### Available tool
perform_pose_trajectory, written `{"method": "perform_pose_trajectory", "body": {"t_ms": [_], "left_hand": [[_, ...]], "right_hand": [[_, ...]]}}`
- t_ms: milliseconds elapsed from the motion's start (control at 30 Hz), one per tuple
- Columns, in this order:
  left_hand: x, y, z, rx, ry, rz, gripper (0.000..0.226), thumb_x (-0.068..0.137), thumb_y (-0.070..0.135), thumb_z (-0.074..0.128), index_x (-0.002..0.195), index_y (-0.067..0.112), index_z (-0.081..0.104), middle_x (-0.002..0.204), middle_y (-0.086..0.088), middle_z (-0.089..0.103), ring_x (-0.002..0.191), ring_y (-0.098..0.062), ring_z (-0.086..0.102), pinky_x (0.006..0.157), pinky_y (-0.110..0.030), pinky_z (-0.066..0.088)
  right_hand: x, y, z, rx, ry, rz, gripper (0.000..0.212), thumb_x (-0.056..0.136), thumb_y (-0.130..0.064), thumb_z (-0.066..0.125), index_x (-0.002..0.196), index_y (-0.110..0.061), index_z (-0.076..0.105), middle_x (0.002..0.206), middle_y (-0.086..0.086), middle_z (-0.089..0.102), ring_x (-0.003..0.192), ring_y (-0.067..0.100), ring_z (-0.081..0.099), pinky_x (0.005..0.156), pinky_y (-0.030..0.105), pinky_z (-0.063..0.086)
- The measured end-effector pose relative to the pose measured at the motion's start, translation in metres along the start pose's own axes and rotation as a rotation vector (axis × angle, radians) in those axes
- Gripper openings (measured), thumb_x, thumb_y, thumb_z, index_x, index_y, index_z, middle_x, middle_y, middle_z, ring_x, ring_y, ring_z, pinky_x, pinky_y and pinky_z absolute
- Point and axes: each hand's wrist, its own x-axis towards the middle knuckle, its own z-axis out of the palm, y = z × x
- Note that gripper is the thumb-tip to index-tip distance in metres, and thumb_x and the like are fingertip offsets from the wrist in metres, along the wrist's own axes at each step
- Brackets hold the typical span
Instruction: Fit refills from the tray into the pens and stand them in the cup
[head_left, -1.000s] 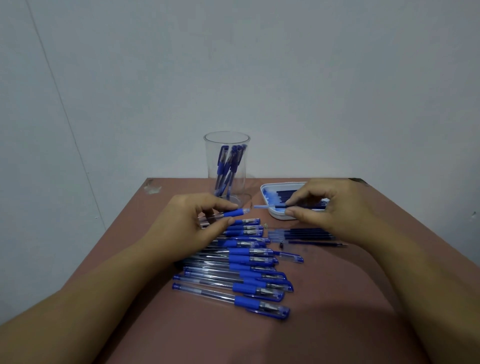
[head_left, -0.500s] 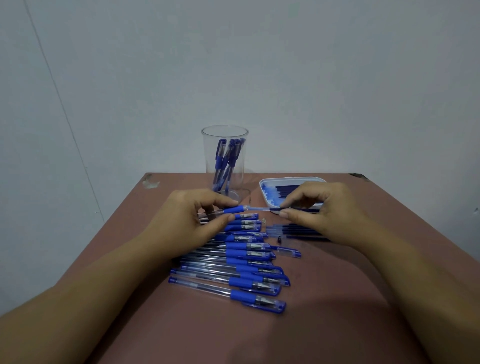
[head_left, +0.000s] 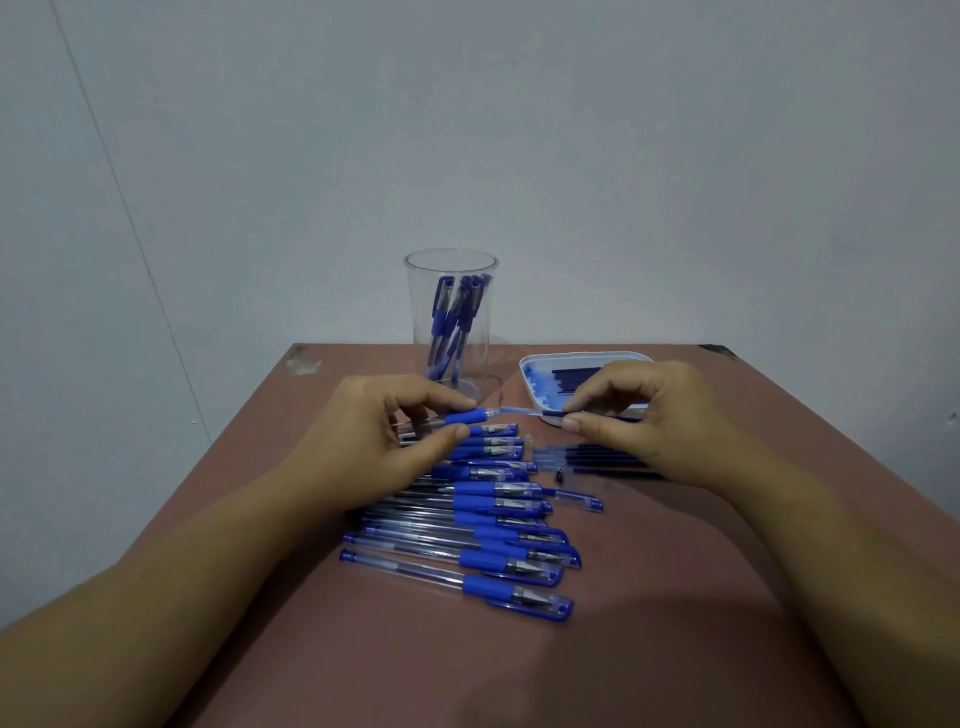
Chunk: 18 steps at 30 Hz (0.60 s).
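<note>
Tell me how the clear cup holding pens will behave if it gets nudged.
The cup is tall and narrow, so a high push would probably tip it rather than slide it. The pens inside lean at a slant, likely making its weight uneven. Its clear smooth wall suggests light plastic, perhaps slippery to grip.

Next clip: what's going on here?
A person is refilling pens. The left hand holds a pen barrel near its blue grip; the right hand pinches a refill, its end at the barrel's mouth. Several pens stand in the clear cup, a row lies on the table, and more refills sit in the tray.
</note>
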Motion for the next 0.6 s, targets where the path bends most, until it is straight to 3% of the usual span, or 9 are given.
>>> {"method": "perform_pose_trajectory", "body": {"t_ms": [267,367,467,600], "left_hand": [[0.001,-0.003,-0.001,0.059,-0.015,-0.011,0.028,0.080,0.018,0.079,0.102,0.032,0.071,0.086,0.028,0.065,0.074,0.003,0.063,0.060,-0.003,0.041],[0.000,-0.001,-0.002,0.072,-0.071,0.031,0.022,0.082,0.033,0.076,0.104,0.032,0.074,0.085,0.026,0.067,0.076,0.002,0.064,0.063,-0.007,0.045],[0.000,0.003,0.001,0.083,-0.109,0.070,0.027,0.083,0.045,0.067,0.106,0.033,0.074,0.089,0.017,0.072,0.077,-0.003,0.066,0.064,-0.013,0.050],[-0.001,0.003,0.001,0.084,-0.077,0.054,0.022,0.083,0.029,0.077,0.105,0.032,0.074,0.086,0.023,0.069,0.075,0.001,0.064,0.063,-0.006,0.044]], "right_hand": [[0.001,-0.004,0.002,0.000,-0.091,-0.014,0.019,0.076,-0.024,0.079,0.080,-0.039,0.069,0.084,-0.019,0.069,0.075,0.005,0.063,0.068,0.014,0.049],[0.001,-0.006,0.004,-0.001,-0.119,-0.026,0.012,0.075,-0.034,0.075,0.080,-0.044,0.068,0.084,-0.018,0.069,0.077,0.005,0.064,0.068,0.014,0.049],[0.001,-0.008,0.013,0.031,-0.166,-0.025,0.012,0.077,-0.033,0.076,0.082,-0.042,0.070,0.083,-0.015,0.070,0.077,0.006,0.066,0.069,0.016,0.050],[0.001,-0.013,0.013,0.046,-0.192,-0.036,0.018,0.076,-0.042,0.071,0.094,-0.044,0.070,0.088,-0.018,0.069,0.083,0.004,0.065,0.072,0.014,0.049]]}}
